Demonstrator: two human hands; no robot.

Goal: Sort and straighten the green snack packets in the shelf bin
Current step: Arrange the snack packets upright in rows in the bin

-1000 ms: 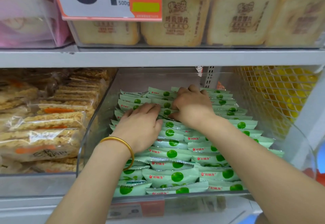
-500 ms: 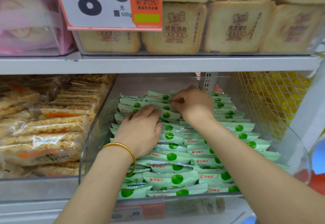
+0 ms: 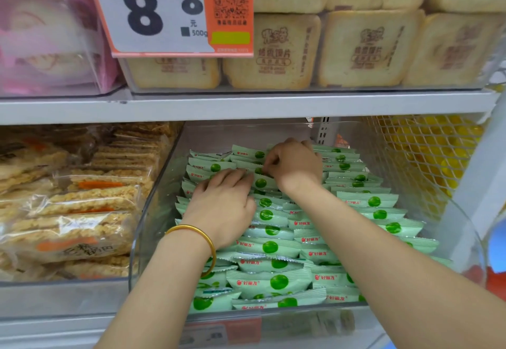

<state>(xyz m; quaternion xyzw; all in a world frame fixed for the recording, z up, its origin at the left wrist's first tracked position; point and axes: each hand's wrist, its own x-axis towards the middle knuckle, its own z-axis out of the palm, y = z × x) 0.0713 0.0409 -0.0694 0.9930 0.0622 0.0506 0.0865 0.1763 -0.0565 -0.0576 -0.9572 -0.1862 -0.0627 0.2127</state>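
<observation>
A clear plastic shelf bin (image 3: 153,211) holds several pale green snack packets (image 3: 269,281) with green dots, lying in overlapping rows. My left hand (image 3: 223,206), with a gold bangle on its wrist, lies flat on the packets in the left row, fingers together and pointing to the back. My right hand (image 3: 294,166) reaches further back, its fingers curled and pinching the edge of a green packet (image 3: 260,183) in the rear middle. The packets under both hands are hidden.
Bags of puffed rice bars (image 3: 79,211) fill the bin to the left. A white mesh basket of yellow items (image 3: 427,156) stands on the right. The shelf board (image 3: 246,104) above carries toast-like packs (image 3: 364,50) and a price sign (image 3: 167,11).
The view has tilted down a little. My right hand has shifted toward the back and its fingers have curled onto a packet. My left hand has stayed flat on the left row.
</observation>
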